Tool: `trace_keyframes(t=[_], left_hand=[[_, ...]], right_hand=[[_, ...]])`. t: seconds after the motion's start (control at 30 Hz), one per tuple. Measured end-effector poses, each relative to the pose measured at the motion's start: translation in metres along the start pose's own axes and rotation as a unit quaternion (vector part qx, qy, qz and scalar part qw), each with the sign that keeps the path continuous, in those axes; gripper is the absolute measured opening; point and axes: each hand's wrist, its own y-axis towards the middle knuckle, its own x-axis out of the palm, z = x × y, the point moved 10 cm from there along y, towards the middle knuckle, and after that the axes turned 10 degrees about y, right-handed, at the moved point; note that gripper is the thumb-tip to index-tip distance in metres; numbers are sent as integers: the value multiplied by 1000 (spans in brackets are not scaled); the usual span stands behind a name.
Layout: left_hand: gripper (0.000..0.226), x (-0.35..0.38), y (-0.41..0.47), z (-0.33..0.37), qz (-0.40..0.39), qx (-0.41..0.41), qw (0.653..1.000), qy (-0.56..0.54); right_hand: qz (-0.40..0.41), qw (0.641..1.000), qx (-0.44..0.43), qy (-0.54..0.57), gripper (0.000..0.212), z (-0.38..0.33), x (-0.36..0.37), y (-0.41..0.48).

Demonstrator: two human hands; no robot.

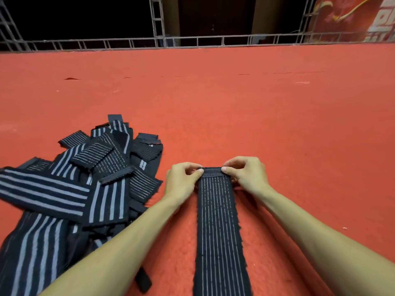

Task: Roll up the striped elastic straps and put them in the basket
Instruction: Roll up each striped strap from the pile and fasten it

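Hands first: your left hand [183, 178] and right hand [245, 172] each pinch a corner of the far, dark end of one striped elastic strap [220, 227], thumbs and fingertips curled onto it. That strap lies flat on the red carpet [277, 124], running straight back from your hands toward you. Off to the left of your left hand, near it but not touching, sits a loose pile of striped straps [85, 178], unrolled and crossing one another on the same carpet

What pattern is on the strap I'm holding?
The strap is black with thin grey stripes running lengthwise; head view.
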Motion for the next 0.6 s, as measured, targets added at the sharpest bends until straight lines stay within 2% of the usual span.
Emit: trace_keyframes(t=[0.17,0.37,0.47,0.6], left_hand=[[21,19,15,-8,25,1,996,82],[24,26,21,-16,38,-5,993,108],[18,30,22,-14,15,-4,992,129],[3,31,15,-3,-42,2,990,132]], right_hand=[[10,997,-33,-76,2,18,7,18],[23,993,-44,-108,6,22,10,24],[-6,983,-52,-177,14,19,18,25],[-19,979,-69,-189,6,3,20,17]])
